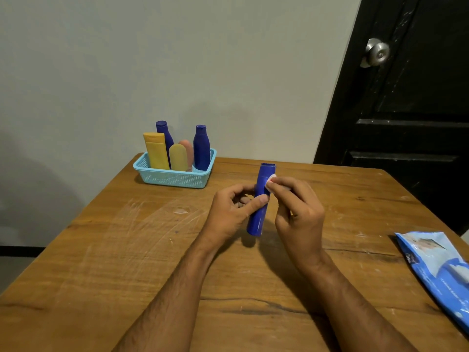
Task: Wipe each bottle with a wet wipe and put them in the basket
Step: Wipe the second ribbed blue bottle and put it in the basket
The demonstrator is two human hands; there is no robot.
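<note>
Blue tube near-upright in left hand, flat end away (right hand pinching white wipe against it)

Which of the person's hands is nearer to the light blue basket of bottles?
The left hand. It holds the blue bottle just in front of the basket, slightly to its right. The right hand wipes from the bottle's far side, farther from the basket.

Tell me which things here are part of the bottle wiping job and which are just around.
Job: blue tube, held by left hand; wet wipe in right hand; basket; bottles in it; wipes pack.
Just around: door, door knob.
</note>
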